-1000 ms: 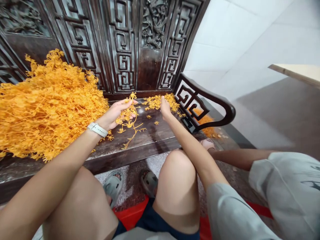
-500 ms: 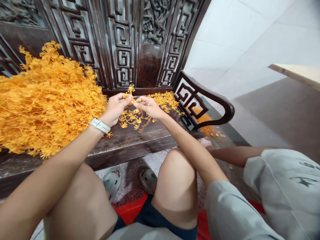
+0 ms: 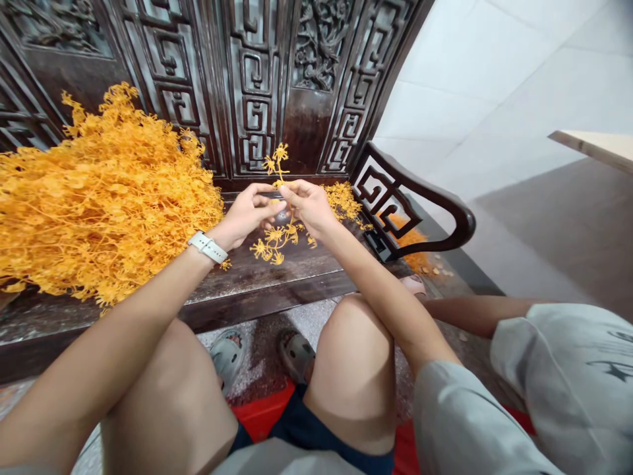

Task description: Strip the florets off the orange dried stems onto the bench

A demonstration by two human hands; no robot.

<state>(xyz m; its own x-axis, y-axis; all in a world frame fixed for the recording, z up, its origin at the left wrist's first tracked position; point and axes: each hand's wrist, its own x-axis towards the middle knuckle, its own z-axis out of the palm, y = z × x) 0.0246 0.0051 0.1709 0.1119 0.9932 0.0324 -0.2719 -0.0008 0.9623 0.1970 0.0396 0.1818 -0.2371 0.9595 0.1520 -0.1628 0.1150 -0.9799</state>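
A person sits at a dark carved wooden bench, both forearms raised over its seat. Between the hands stands a thin sprig of dried orange foliage [image 3: 279,227], its tip upright and its lower twigs hanging below. The right hand [image 3: 306,208] is nearly closed, pinching the stem between its fingertips. The left hand [image 3: 246,213], with a white smartwatch [image 3: 208,247] on its wrist, is half open, fingers curving just beside the stem; whether it grips, I cannot tell. To the left, a large heap of the same foliage [image 3: 103,194] covers the bench seat [image 3: 267,280], and a smaller clump [image 3: 342,201] lies near the carved armrest [image 3: 420,198]. More orange material [image 3: 403,237] lies on the floor beyond the armrest. At right, another person's bare leg [image 3: 477,315] ends in a pink sandal [image 3: 413,285].
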